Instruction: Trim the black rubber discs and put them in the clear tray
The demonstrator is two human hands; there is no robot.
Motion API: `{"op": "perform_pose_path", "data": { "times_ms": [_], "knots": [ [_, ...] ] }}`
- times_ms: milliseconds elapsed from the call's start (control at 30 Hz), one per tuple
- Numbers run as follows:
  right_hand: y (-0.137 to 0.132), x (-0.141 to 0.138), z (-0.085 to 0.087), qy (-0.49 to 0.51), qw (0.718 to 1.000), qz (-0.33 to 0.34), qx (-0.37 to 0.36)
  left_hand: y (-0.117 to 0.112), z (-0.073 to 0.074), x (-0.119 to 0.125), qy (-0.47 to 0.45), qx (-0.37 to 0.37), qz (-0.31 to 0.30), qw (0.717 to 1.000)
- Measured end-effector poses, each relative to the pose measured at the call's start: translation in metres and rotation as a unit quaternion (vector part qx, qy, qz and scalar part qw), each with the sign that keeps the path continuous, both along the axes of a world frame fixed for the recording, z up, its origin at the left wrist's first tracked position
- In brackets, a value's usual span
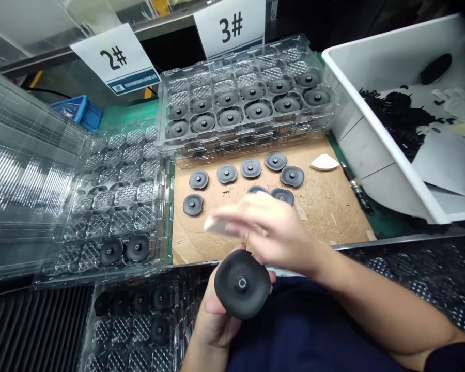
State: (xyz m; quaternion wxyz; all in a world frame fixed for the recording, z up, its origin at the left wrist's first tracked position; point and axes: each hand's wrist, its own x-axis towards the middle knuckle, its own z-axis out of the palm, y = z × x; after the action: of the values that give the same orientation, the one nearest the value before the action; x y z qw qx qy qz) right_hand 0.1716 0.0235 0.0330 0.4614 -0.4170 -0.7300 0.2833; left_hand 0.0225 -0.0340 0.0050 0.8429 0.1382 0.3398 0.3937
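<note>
**Dark disc (pixel 241 283) in L hand (pixel 217 329), white pad (pixel 216 226) in R hand (pixel 275 227)**

Head cam: L hand supports disc from below, fingers gripping its edge, hub side twd cam. R hand is above disc in frame, blurred; fingers look pinched on pad. Key relation: disc lies below & a bit right of pad, w/ a gap btwn; pad's long axis approx. L–R, disc near-round, no clear long axis. L hand nearer disc, which sits just off near edge of cardboard (pixel 333 222). Text: "2#" on left sign (pixel 116 59), "3#" on right sign (pixel 232 28); small chars. on left sign's blue band illegible.
</note>
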Motion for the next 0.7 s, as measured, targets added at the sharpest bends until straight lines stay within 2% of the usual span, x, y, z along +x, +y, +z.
{"op": "perform_pose_path", "data": {
  "times_ms": [67, 133, 200, 267, 333, 500, 567, 633, 667, 700],
  "knots": [
    [0.018, -0.001, -0.029, 0.045, 0.989, -0.054, -0.131, -0.001, 0.002, 0.000, -0.042, -0.009, 0.006, 0.999],
    [0.028, -0.007, -0.064, 0.045, 0.974, -0.046, -0.215, -0.002, 0.002, -0.001, -0.080, -0.008, 0.008, 0.997],
    [0.027, -0.017, -0.095, 0.024, 0.971, -0.035, -0.234, -0.003, 0.000, -0.004, -0.105, 0.000, 0.007, 0.994],
    [0.019, -0.024, -0.113, 0.015, 0.972, -0.054, -0.227, -0.002, -0.004, -0.007, -0.123, 0.002, 0.006, 0.992],
    [0.009, -0.027, -0.113, 0.021, 0.973, -0.072, -0.217, -0.001, -0.007, -0.011, -0.139, 0.004, 0.002, 0.990],
    [-0.016, -0.016, -0.076, 0.038, 0.978, -0.029, -0.203, 0.006, -0.009, -0.020, -0.180, 0.029, -0.014, 0.983],
    [-0.025, -0.011, -0.070, 0.035, 0.974, -0.010, -0.222, 0.008, -0.012, -0.021, -0.152, 0.074, -0.007, 0.986],
    [-0.033, -0.006, -0.072, 0.027, 0.968, -0.015, -0.250, 0.007, -0.017, -0.020, -0.041, 0.169, 0.016, 0.985],
    [-0.036, -0.004, -0.075, 0.023, 0.965, -0.026, -0.261, 0.007, -0.021, -0.020, 0.049, 0.234, 0.026, 0.971],
    [-0.039, -0.001, -0.077, 0.019, 0.963, -0.041, -0.267, 0.006, -0.025, -0.020, 0.146, 0.306, 0.033, 0.940]
  ]
}}
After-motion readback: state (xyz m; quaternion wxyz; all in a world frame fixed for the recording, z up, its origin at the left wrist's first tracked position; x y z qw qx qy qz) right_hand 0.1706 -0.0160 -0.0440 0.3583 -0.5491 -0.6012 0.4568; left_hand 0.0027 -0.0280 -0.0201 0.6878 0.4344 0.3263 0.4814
